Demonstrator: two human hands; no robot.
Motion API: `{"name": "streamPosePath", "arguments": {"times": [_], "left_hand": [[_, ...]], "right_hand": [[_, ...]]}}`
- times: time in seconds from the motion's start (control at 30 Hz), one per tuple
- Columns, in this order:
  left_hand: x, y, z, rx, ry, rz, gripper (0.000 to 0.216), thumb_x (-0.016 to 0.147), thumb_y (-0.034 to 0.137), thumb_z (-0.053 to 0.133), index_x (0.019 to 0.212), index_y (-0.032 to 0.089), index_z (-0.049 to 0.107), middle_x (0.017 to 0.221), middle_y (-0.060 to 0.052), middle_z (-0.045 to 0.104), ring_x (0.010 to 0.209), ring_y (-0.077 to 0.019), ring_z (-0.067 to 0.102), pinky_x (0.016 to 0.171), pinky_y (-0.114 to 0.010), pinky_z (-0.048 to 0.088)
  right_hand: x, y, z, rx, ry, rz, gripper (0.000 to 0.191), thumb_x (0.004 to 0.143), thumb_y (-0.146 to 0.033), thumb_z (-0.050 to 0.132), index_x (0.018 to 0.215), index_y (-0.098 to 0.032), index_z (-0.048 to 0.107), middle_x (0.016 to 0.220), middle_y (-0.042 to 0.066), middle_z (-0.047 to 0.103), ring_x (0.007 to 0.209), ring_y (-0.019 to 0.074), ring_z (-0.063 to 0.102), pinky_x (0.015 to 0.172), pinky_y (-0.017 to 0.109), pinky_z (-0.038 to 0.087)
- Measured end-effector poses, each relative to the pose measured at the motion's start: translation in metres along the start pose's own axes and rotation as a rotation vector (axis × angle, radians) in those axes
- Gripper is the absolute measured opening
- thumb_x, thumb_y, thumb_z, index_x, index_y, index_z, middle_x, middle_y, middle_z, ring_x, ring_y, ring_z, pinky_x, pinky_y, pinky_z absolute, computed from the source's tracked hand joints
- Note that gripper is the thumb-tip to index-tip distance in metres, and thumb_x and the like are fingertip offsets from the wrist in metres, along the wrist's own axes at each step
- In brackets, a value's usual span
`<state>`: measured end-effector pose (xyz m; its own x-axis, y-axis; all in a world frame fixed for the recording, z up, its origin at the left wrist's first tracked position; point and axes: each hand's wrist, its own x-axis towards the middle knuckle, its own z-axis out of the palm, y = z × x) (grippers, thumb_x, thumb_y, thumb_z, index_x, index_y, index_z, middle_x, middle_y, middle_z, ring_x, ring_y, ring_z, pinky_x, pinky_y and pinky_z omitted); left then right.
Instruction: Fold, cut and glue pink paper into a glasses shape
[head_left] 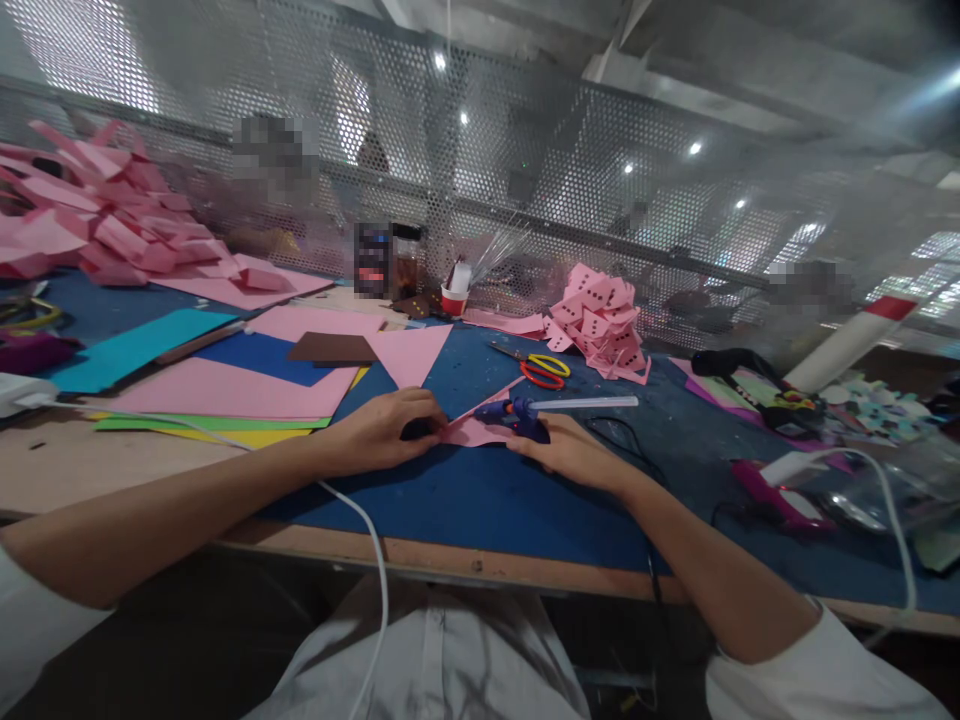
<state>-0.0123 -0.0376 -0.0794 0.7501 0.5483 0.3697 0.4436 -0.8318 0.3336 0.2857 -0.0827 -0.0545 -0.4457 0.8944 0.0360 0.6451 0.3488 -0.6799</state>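
Observation:
My right hand [574,455] is closed around a purple glue gun [517,415] with a clear glue stick [592,403] poking out of its back. The gun's nozzle points left at a small pink paper piece [469,430] lying on the blue mat [480,495]. My left hand [390,428] is closed over the left end of that pink piece, pressing it down, with something dark under the fingers.
Scissors with red and yellow handles [541,368] lie behind the gun. A pile of punched pink pieces [600,322] sits at back right, a larger pink heap [97,225] back left. Coloured paper sheets [225,385] lie left. A pink glue gun [772,495] and white cable [892,520] are right.

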Motion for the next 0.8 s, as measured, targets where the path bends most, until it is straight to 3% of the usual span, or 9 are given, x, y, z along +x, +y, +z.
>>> {"name": "streamPosePath", "arguments": {"times": [0.17, 0.4, 0.8], "left_hand": [[-0.001, -0.002, 0.001, 0.008, 0.004, 0.012, 0.014, 0.093, 0.025, 0.056, 0.103, 0.02, 0.063, 0.1, -0.006, 0.064, 0.096, -0.0186, 0.06, 0.084, -0.028, 0.046], [0.0, -0.002, 0.002, 0.003, 0.027, 0.035, 0.016, 0.096, 0.03, 0.055, 0.104, 0.02, 0.065, 0.098, -0.005, 0.064, 0.094, -0.0181, 0.06, 0.083, -0.028, 0.046], [0.001, -0.001, 0.003, -0.018, 0.053, 0.04, 0.015, 0.095, 0.028, 0.057, 0.102, 0.019, 0.066, 0.095, -0.004, 0.065, 0.093, -0.0176, 0.06, 0.083, -0.028, 0.046]], "right_hand": [[0.001, 0.003, 0.0, -0.019, 0.039, 0.039, 0.044, 0.091, -0.054, 0.056, 0.118, -0.021, 0.069, 0.07, 0.0, 0.058, 0.062, 0.0141, 0.05, 0.061, 0.025, 0.039], [0.004, 0.008, -0.004, -0.054, 0.018, 0.122, 0.041, 0.09, -0.057, 0.054, 0.091, -0.018, 0.066, 0.065, -0.002, 0.055, 0.057, 0.0131, 0.051, 0.054, 0.025, 0.038], [0.007, 0.014, -0.006, -0.085, 0.072, 0.113, 0.036, 0.09, -0.052, 0.053, 0.085, -0.017, 0.063, 0.065, -0.002, 0.058, 0.054, 0.0129, 0.054, 0.055, 0.025, 0.04]]}}
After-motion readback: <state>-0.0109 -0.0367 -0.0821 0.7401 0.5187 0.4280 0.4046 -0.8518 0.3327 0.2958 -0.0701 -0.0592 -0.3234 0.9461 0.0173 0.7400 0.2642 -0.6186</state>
